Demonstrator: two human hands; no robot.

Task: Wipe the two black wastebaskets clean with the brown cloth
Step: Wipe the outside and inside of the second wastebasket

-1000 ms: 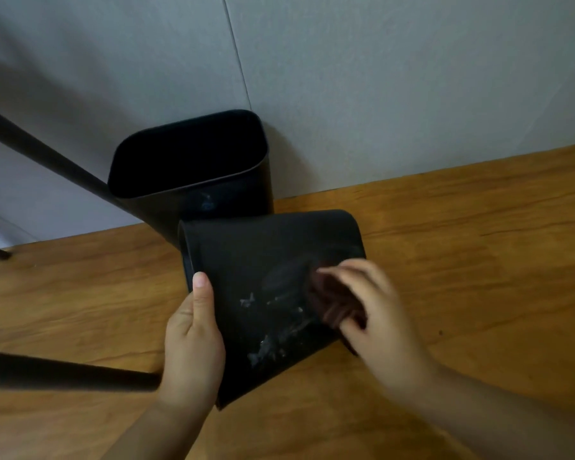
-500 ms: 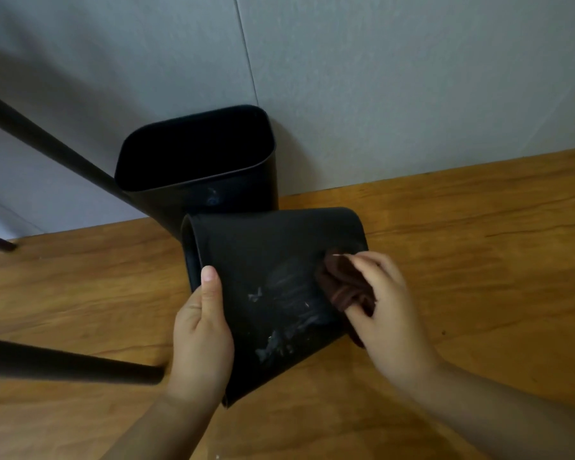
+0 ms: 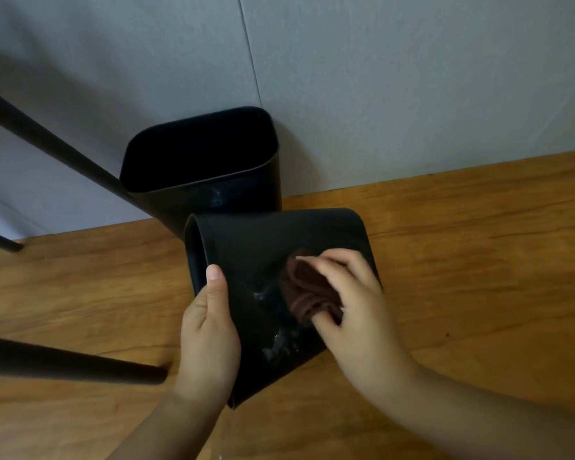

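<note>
One black wastebasket [image 3: 266,247] lies on its side on the wooden floor, its open mouth facing left. My left hand [image 3: 210,327] grips its rim, thumb on the outer wall. My right hand [image 3: 356,307] holds the bunched brown cloth [image 3: 307,290] and presses it against the basket's upper side. Whitish smears [image 3: 279,345] show on the wall below the cloth. The second black wastebasket [image 3: 203,167] stands upright behind, against the grey wall, touching the lying one.
Dark furniture legs cross the left side: one slanted leg [image 3: 47,144] runs to the upright basket, another leg [image 3: 70,361] ends near my left wrist. The wooden floor [image 3: 478,260] stretches to the right. The grey wall [image 3: 379,78] is close behind.
My right hand slid the brown cloth to the left and slightly down across the basket's side. My left hand kept its grip on the rim. The baskets stayed put.
</note>
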